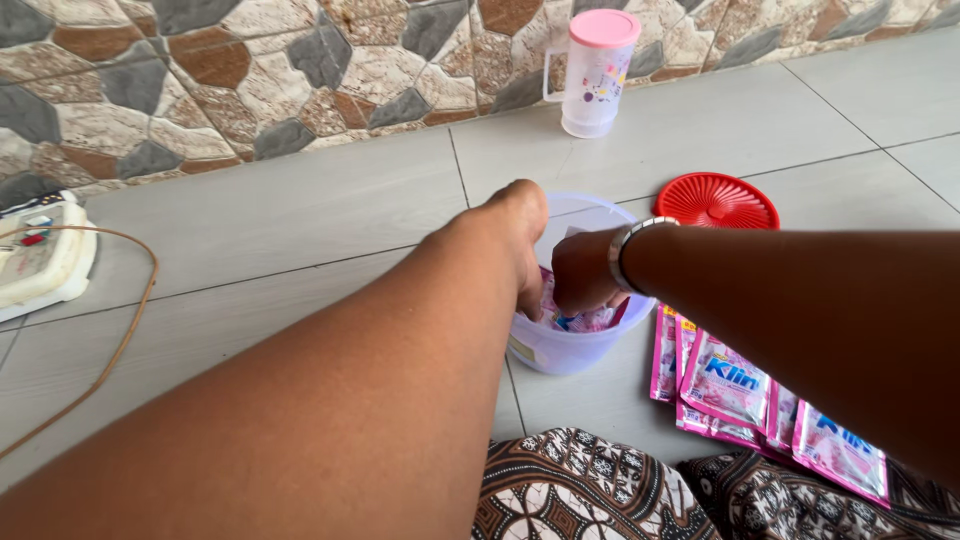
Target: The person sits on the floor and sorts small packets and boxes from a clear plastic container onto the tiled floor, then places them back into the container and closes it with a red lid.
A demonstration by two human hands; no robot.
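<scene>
**Both hands inside one translucent tub of pink sachets**

The left hand (522, 250) and the right hand (583, 272) reach together into the plastic tub (570, 350), fingers curled down onto the pink sachets (585, 320) inside it. Whether either hand pinches a sachet or merely presses on it cannot be told; the fingertips are hidden. A metal bracelet (628, 245) circles the right wrist.

The tub is one, round, pale lilac and translucent, standing open on the grey floor tiles (300, 220). The sachets within are small, glossy, pink and white; their number cannot be counted.

Just behind the tub to the right lies one red ribbed lid (717, 202), flat. Right of the tub, near it, a joined strip of sachets (760, 400) lies on the floor, about five visible. Well behind the tub stands one clear jug (597, 75) with a pink lid, against the stone-pattern wall (250, 70). Far left of the tub sits one white appliance (40, 255) with a brown cord (130, 320). Patterned cloth (590, 490) lies in front of the tub.
</scene>
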